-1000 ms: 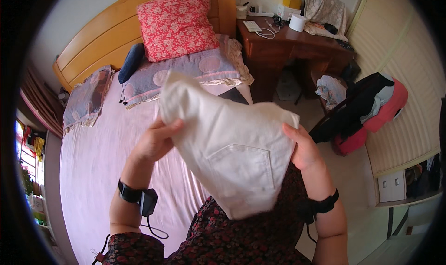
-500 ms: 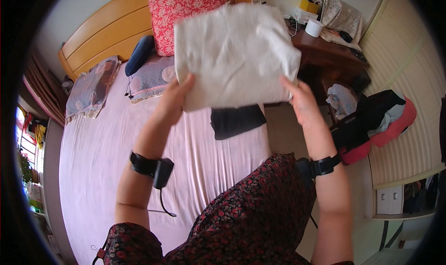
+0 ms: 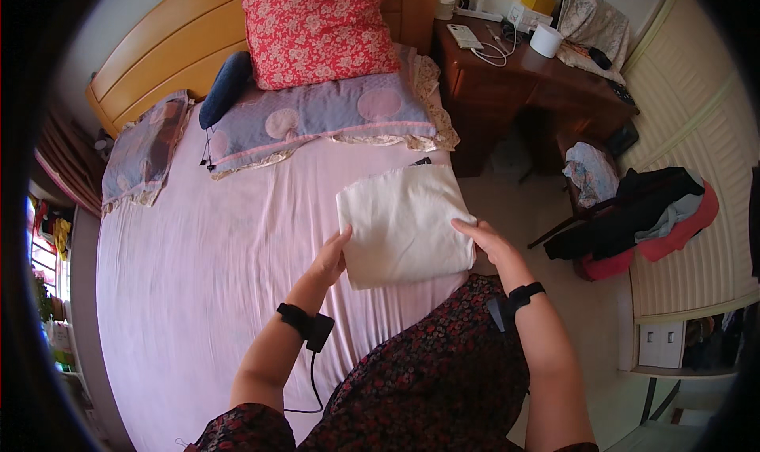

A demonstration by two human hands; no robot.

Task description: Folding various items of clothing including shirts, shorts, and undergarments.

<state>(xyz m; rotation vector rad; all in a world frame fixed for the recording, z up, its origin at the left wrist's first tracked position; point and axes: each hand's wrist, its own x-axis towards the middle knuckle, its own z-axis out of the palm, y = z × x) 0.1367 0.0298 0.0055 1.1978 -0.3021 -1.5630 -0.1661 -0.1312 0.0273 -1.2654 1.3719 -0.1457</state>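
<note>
A folded white cloth (image 3: pixel 408 226) lies between my two hands at the bed's right edge; whether it is a garment I cannot tell. My left hand (image 3: pixel 332 254) grips its left side, thumb on top and fingers underneath. On the opposite side my right hand (image 3: pixel 484 240) pinches the edge the same way. Just past the cloth's far edge a bit of a dark folded cloth (image 3: pixel 422 161) peeks out; the rest of it is hidden beneath the white one. Whether the white cloth rests fully on it cannot be seen. Both forearms wear black straps.
The bed has a pale pink sheet (image 3: pixel 182 294). Toward the wooden headboard (image 3: pixel 170 44) are a red floral cushion (image 3: pixel 317 28), a patterned pillow (image 3: pixel 317 119) and a dark blue bolster (image 3: pixel 226 92). A brown desk (image 3: pixel 507 80) stands at the far right; clothes (image 3: pixel 633 210) hang nearer.
Both hands have brought the white cloth down and nearer to me, from raised in front of the cushion to over the dark folded cloth, which it now mostly covers.
</note>
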